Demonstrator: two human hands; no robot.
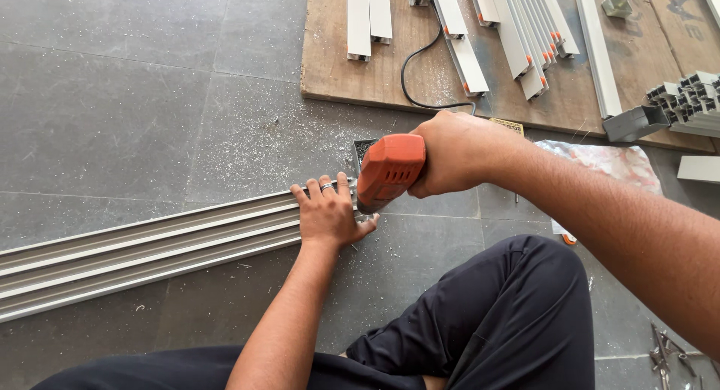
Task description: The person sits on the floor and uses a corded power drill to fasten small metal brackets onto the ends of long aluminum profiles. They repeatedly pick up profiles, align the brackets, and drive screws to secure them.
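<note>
Both of your hands work at the near end of the long grey metal track [150, 251] that lies on the floor. Your left hand [328, 214] presses flat on that end, fingers spread and closed on nothing, which seems meant to stop the track sliding or lifting. Your right hand [457, 154] is wrapped tight around the orange power drill [390, 169], nose tipped down just past the track's end, beside your left fingertips; the bit itself is hidden. Metal shavings [255, 146] dust the floor beyond the track. Farther beyond it lies a wooden board [334, 67] carrying cut white strips [367, 19], with the drill's black cord [409, 71] looping across it. Your knee [525, 285] sits close on the near side of the track.
</note>
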